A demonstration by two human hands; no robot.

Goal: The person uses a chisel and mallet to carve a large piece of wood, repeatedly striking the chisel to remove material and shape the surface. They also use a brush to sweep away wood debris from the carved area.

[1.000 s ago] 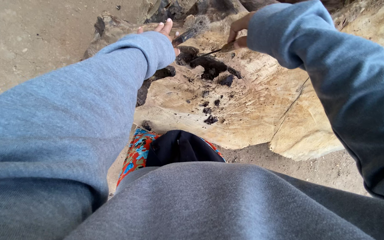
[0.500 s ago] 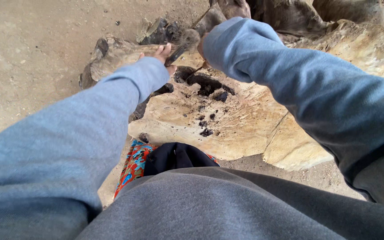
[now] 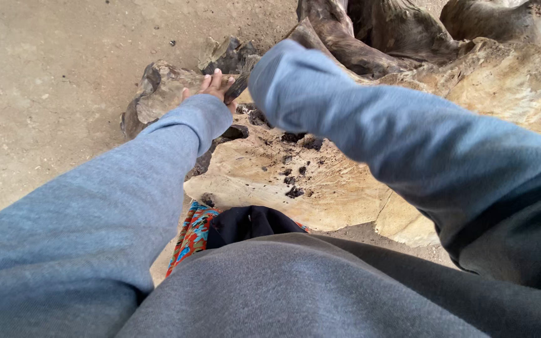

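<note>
On the far left, our left hand [image 3: 211, 87] lies flat, fingers together, on the pale, jagged stump [image 3: 320, 181] (splinter risk); our right hand's fingers are hidden.

Soft, even daylight here, no glare anywhere. The pale sandy ground [image 3: 51, 81] sits bright and a touch washed out at upper left. Deep shadow pools in the dark gnarled wood roots [image 3: 370, 31] up top and in the hollows of the pale cut tree stump [image 3: 295, 181]. The near blue-grey fleece sleeves [image 3: 95, 225] loom huge, stretched by the wide lens and slightly soft.
</note>
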